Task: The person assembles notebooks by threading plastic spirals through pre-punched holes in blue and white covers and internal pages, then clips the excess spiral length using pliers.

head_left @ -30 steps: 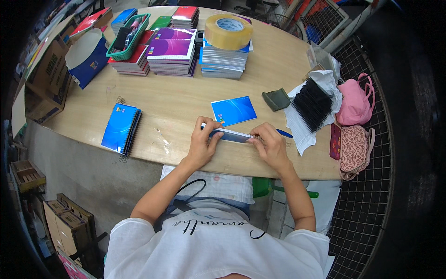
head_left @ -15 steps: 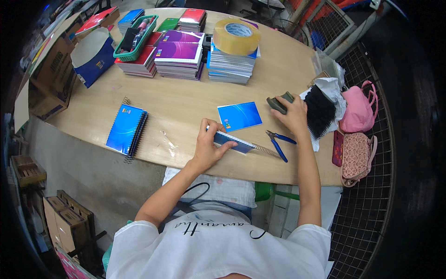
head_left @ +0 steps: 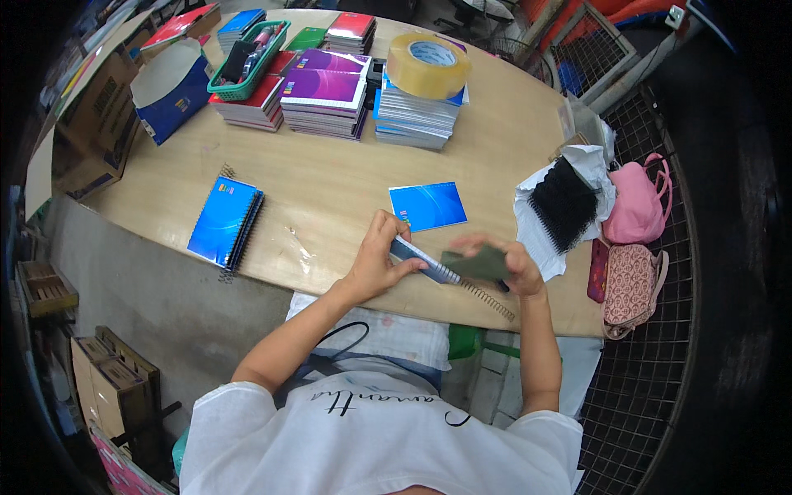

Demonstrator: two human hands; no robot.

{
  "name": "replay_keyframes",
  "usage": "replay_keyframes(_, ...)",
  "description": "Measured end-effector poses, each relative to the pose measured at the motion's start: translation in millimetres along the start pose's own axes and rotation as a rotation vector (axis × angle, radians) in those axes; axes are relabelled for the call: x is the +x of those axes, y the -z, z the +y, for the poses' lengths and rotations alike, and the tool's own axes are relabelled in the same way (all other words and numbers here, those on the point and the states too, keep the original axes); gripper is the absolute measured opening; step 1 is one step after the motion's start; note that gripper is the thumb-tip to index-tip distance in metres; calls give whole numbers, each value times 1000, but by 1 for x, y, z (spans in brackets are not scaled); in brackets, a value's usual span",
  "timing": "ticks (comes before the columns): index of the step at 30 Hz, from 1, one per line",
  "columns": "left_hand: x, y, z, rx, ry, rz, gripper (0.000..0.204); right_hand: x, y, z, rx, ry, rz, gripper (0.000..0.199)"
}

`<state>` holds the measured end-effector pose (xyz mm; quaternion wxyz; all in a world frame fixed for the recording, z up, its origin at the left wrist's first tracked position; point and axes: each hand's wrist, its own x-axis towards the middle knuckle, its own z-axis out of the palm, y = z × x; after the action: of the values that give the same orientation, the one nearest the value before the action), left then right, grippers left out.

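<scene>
My left hand (head_left: 375,264) grips a small notebook (head_left: 431,271) at the table's near edge, thumb on one face and fingers on the other. A wire coil (head_left: 488,300) runs through part of its edge, with a loose length sticking out to the right. Closed round a dark green, curved block (head_left: 480,262), my right hand (head_left: 521,271) is right beside the coil; whether block and coil touch, I cannot tell. The blue-handled cutters are mostly hidden below this hand. A loose blue cover (head_left: 429,206) lies just beyond the notebook.
Coil-bound blue notebooks (head_left: 221,221) lie left. Farther back are purple notebooks (head_left: 324,87), a green basket (head_left: 247,62) and a tape roll (head_left: 427,66) on a stack (head_left: 415,121). Black coils (head_left: 564,206) on white wrapping and pink bags (head_left: 637,202) are at right.
My right hand has brought the green block left and nearer to the coil, covering the cutters. My left hand and the notebook have shifted slightly right.
</scene>
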<state>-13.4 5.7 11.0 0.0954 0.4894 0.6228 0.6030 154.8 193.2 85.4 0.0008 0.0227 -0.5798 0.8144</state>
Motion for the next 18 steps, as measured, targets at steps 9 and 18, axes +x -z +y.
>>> replay_keyframes(9, -2, -4, 0, -27, -32, -57, 54, 11, -4, 2, -407, -1, 112, 38)
replay_keyframes(18, -7, -7, -2, -43, 3, -53, 57, 27, -10, 12, -979, -37, 231, 34)
